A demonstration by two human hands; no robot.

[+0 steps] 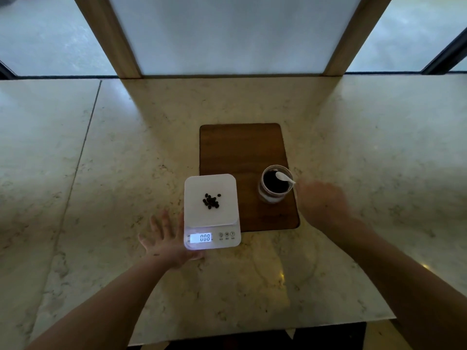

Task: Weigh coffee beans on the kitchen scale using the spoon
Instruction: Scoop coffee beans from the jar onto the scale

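Observation:
A white kitchen scale [211,210] stands on the marble counter, its lit display reading 008, with a small heap of coffee beans [211,201] on its platform. My left hand [166,242] lies flat with fingers spread on the counter, against the scale's front left corner. A glass jar of coffee beans [275,185] stands on a wooden board [242,150]. A white spoon [285,178] lies with its bowl over the jar's beans and its handle across the right rim. My right hand [322,202] is blurred just right of the handle's tip; its grip is unclear.
The counter's front edge [252,334] runs close below my forearms. A seam in the marble [83,152] crosses the left side. A window frame with two wooden posts [111,36] rises at the back.

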